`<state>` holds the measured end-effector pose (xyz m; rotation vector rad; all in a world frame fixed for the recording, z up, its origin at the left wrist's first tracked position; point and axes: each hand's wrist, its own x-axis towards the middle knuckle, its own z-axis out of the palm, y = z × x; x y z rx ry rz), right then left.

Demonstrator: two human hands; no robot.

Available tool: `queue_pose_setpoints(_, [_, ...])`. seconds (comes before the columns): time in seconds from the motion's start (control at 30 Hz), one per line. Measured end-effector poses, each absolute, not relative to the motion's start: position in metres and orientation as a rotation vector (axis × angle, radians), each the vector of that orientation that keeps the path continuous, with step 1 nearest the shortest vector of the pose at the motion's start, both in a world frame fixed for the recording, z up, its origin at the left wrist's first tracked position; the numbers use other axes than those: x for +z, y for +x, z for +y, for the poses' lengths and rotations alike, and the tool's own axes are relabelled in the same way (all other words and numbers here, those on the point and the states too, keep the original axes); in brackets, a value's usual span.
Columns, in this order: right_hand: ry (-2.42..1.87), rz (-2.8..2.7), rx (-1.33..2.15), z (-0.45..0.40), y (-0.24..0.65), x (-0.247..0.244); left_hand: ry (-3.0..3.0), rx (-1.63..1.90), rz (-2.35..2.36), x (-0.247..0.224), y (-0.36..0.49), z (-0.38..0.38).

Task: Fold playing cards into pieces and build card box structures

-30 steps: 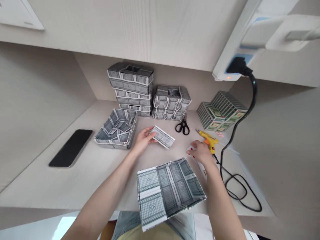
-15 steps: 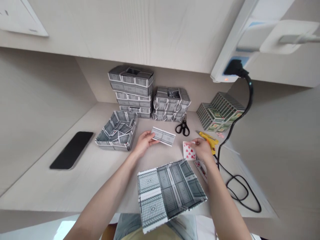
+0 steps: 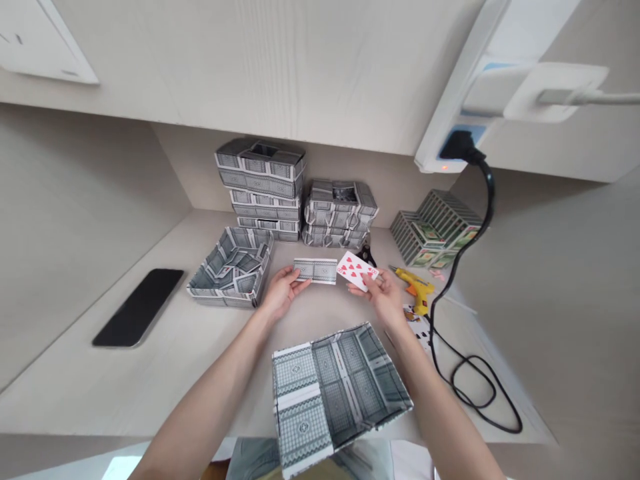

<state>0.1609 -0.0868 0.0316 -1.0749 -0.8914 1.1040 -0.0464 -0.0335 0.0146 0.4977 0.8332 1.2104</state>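
Note:
Pinched in my left hand (image 3: 281, 292) is a strip of playing cards (image 3: 316, 271), patterned backs up, pointing right. My right hand (image 3: 383, 293) grips a single playing card (image 3: 356, 270), its red hearts face showing, close to the strip's right end. A small space seems to separate card and strip. Nearer my body a large open box made of playing cards (image 3: 340, 393) sits tilted, between my forearms. Partly behind my right hand and wrist lie loose playing cards (image 3: 421, 328), face up.
Left of my hands stands an open card tray (image 3: 227, 293) holding loose cards; a black phone (image 3: 139, 308) lies beyond. Card boxes (image 3: 263, 173) are stacked behind. Rightward are black scissors (image 3: 367, 255), a yellow glue gun (image 3: 416, 287), green card packs (image 3: 435, 227) and a looped black cable (image 3: 473, 360).
My right hand has lifted the hearts card from the right side and carried it left and away from me, towards the strip. My left hand has levelled the strip and shifted slightly left.

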Motion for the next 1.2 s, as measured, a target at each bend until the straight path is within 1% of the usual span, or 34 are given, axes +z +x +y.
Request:
queue_pose_setpoints(0.13, [-1.092,-0.922,1.162,-0.089,0.157,0.021,0.52,1.21,0.832,0.014,-0.048,-0.033])
queue_pose_setpoints(0.37, [-1.164,-0.887,0.972,-0.09,0.169,0.019,0.634,1.253,0.74,0.013,-0.048,-0.034])
queue_pose_setpoints(0.67, [-1.128,-0.774,1.085,-0.09,0.168,0.016,0.924,1.226,0.789,0.01,-0.05,-0.036])
queue_pose_setpoints(0.9, [-1.104,-0.74,1.128,-0.091,0.172,0.016,1.34,1.28,1.062,0.0,-0.055,-0.029])
queue_pose_setpoints(1.2, [-1.153,-0.799,1.145,-0.09,0.17,0.015,1.375,1.318,1.033,0.002,-0.056,-0.028])
